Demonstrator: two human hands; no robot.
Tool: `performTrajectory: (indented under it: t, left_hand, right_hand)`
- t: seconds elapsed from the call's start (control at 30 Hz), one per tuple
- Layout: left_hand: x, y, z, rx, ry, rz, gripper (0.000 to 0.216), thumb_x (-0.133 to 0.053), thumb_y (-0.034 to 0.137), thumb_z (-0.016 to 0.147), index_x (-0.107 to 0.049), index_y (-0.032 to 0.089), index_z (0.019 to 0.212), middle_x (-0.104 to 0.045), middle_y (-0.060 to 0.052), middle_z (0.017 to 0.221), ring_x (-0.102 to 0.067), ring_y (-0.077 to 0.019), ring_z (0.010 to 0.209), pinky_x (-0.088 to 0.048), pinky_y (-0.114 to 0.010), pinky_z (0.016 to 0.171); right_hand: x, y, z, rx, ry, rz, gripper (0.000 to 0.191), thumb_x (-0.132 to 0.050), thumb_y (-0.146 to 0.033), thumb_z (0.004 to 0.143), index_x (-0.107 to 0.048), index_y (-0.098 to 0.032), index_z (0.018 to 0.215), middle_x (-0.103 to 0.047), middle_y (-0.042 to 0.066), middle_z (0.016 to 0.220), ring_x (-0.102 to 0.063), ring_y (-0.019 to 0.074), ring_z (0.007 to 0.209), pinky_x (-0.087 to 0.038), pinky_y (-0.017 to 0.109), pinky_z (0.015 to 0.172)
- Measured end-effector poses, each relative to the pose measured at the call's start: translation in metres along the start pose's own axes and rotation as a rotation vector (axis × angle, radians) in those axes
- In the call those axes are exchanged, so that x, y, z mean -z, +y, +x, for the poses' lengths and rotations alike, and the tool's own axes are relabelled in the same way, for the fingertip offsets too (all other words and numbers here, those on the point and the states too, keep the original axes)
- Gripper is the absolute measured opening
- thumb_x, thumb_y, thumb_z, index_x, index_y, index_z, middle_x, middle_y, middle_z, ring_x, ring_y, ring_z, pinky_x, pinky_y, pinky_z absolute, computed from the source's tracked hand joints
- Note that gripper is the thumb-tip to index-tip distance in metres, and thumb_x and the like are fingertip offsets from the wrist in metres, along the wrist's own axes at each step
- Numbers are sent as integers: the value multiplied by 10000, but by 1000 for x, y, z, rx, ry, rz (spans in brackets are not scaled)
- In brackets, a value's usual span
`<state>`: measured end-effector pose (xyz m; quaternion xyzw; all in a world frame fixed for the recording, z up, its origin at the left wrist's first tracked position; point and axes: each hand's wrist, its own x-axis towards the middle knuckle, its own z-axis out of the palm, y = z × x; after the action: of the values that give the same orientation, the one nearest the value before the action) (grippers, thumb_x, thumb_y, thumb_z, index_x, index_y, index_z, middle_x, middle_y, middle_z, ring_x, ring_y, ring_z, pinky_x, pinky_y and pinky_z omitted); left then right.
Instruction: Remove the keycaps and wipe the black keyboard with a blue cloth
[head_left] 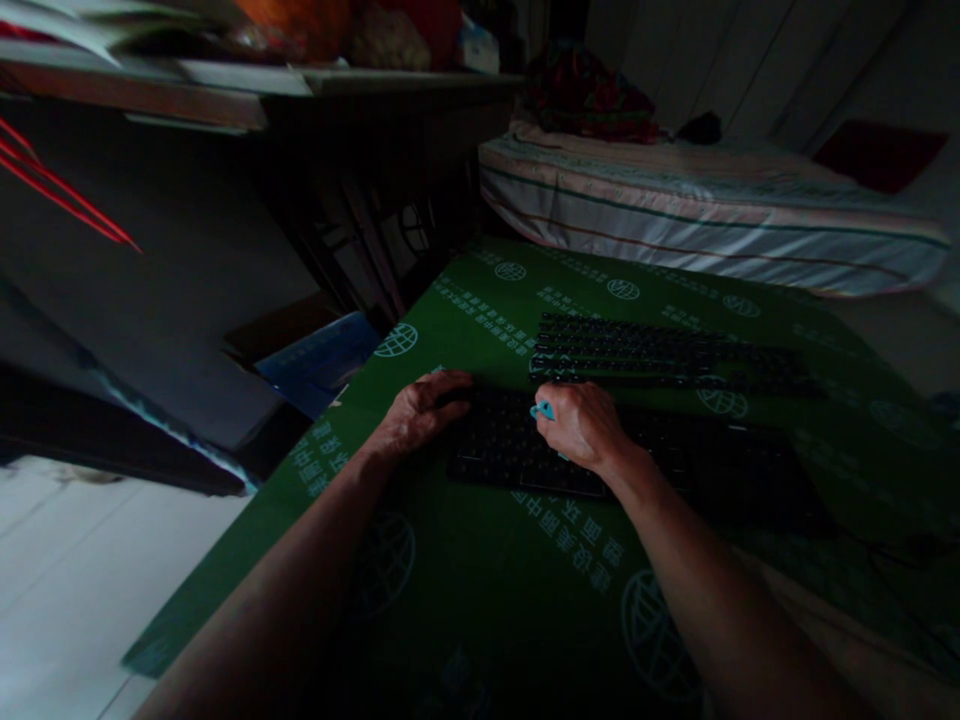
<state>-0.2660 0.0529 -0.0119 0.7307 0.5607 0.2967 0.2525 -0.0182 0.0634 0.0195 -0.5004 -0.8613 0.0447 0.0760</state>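
A dark computer keyboard [517,455] lies flat on a green board [480,560] printed with pale globes and lettering. At the keyboard's far left corner, my left hand [424,408] holds the edge between fingers and thumb. My right hand [581,422] is closed in a fist above the left half of the keyboard. A small teal tool [545,409] shows between its fingers; most of it is hidden, so its kind is unclear. Behind the keyboard, black keycaps [615,345] lie in rows on the board, with the green showing between some of them.
A cable [877,545] runs off the keyboard's right end. To the left stands a cluttered desk [390,85], with a blue folder-like item [319,360] below it. A bed [675,200] with striped bedding is at the back. Red cords [67,190] hang at far left. The room is dim.
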Motion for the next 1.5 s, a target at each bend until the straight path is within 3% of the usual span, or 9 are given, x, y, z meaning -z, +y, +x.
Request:
performTrajectory:
  t: [0.73,1.5]
  left_hand:
    - [0,2,-1,14,-6,-38,503,-603,502,784,-647,176,1164,-618,-101,1271,-559,-290,1183,-400,-428,1076]
    - [0,0,0,-4,-3,-34,505,-597,501,785,-650,170,1162,-610,-111,1277,-550,-292,1192,-400,-436,1074]
  right_hand:
    - [2,7,-1,-15,17,-61,188,-496,-217,834,-680,-209,801,-730,54,793,-658,183,727,-307,289,611]
    - [6,9,-3,-1,7,-99,167,-509,-199,797,-674,-201,773,-729,65,787,-647,186,716,-357,297,637]
